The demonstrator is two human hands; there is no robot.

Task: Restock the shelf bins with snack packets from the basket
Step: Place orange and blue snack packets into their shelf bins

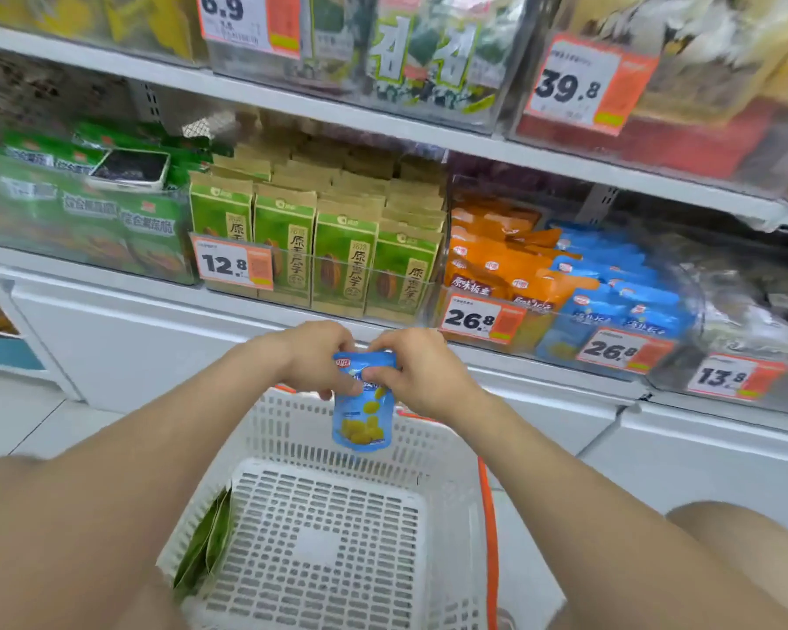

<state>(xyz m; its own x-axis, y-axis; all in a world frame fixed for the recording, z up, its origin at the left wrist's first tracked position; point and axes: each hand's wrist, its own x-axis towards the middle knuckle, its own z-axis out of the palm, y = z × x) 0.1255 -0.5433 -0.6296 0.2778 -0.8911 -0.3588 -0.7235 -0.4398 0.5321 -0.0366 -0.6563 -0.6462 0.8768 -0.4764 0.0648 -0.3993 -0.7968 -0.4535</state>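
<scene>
Both hands pinch the top edge of one blue packet [361, 409], left hand [315, 360] and right hand [421, 372] each with a closed grip. The packet hangs above the white basket [319, 534], below the blue-packet bin [619, 311]. Risk: the glossy, slick film may slip from the fingertips and drop into the basket. The basket is rigid perforated plastic; green packets [208, 541] lean against its left wall.
</scene>
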